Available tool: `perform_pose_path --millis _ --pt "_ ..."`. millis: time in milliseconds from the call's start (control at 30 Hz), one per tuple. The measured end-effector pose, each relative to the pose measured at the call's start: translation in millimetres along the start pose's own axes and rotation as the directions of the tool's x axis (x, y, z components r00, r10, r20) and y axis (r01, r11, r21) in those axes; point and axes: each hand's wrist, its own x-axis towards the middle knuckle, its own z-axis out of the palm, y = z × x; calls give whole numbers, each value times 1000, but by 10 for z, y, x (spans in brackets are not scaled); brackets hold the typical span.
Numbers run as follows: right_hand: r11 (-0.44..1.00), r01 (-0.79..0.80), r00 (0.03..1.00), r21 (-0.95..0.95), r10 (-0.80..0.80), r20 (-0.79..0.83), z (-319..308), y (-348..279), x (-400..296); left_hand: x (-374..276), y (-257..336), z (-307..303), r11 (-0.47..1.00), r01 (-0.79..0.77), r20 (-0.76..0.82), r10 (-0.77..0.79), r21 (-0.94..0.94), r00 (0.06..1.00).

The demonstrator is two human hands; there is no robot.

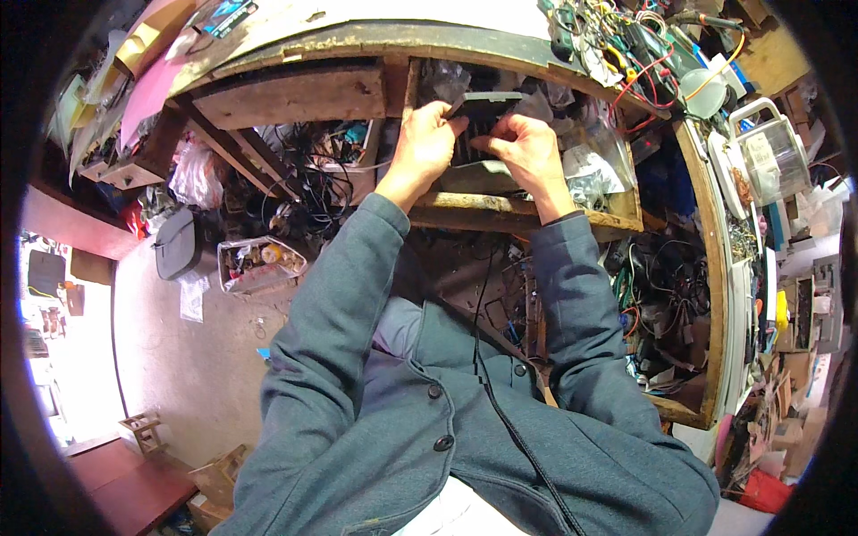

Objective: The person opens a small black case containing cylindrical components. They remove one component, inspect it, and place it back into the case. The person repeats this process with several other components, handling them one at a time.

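Note:
A dark plastic case (488, 100) with a raised lid is in the open wooden drawer (469, 201) before me. My left hand (425, 144) grips the left side of its lid between thumb and fingers. Over the right part of the case is my right hand (533, 151), its fingers curled and its thumb pointing inward. Whether anything small is between those fingertips cannot be made out. Dark, slender items in the case show only dimly between the hands. Clear plastic bags (586, 177) lie in the drawer to the right of my right hand.
The workbench top (402, 23) runs above the drawer. Tangled wires and tools (623, 53) sit at its right corner. Cables (328, 181) hang left of the drawer. A bin of scraps (261, 264) and a grey bag (177, 244) are by the floor at left.

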Motion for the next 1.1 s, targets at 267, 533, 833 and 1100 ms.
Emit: perform_pose_path --millis 267,533,833,1100 --pt "966 196 980 -171 -197 11 84 31 -13 -42 40 37 915 -183 -77 225 360 971" --pt "978 72 996 -198 -62 60 64 -200 -70 -65 64 28 907 -170 22 175 385 984" --pt "985 -32 998 -169 40 45 41 -225 -62 -46 61 28 923 -62 47 47 380 998" --pt "994 -6 999 -109 10 30 21 -63 -39 -73 84 31 886 -126 11 135 445 991"
